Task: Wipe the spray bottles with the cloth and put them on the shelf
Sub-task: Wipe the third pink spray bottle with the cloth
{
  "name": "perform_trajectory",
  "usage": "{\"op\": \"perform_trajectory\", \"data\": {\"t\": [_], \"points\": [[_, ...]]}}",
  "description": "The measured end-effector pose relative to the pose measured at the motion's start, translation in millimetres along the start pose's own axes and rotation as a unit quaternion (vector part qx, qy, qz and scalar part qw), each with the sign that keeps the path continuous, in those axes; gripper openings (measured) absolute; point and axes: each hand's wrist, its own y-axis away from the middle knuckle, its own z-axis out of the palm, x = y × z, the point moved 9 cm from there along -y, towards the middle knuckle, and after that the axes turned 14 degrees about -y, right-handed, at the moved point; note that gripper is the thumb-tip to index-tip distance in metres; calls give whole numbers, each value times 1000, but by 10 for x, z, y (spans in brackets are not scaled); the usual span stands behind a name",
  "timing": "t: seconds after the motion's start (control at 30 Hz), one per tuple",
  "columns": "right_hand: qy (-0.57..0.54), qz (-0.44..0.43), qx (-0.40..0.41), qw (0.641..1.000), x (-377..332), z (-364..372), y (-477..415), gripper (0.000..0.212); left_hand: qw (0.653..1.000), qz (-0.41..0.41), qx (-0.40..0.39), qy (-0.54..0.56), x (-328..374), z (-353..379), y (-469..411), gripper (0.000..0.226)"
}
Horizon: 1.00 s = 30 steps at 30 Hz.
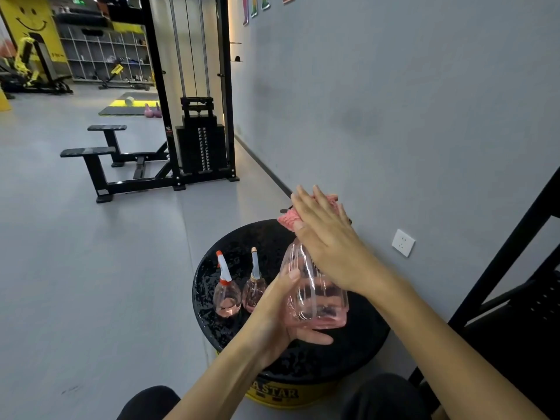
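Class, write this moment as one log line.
step: wiping | left hand: grips big bottle | right hand: presses cloth on its top | small bottles: standing on stool
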Motion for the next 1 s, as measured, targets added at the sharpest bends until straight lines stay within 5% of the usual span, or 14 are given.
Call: {"op": "perform_trajectory", "data": {"t": [0.13, 0.3, 0.47, 0.63, 1.0], "points": [[-35, -14, 3, 999, -41, 59, 175, 59, 1000, 7, 5, 5, -1, -59, -3, 64], [-56, -26, 33, 998, -160, 85, 462, 56, 999, 13, 37, 24, 59, -213, -34, 90], [-59, -27, 70, 995, -180, 115, 595, 56, 999, 17, 38, 5, 102, -212, -8, 69], [-58, -32, 106, 992, -117, -13, 423, 60, 999, 8, 39, 0, 51, -176, -7, 89], [16, -75, 164, 984, -303, 175, 729, 59, 995, 5, 94, 25, 97, -288, -17, 33]]}}
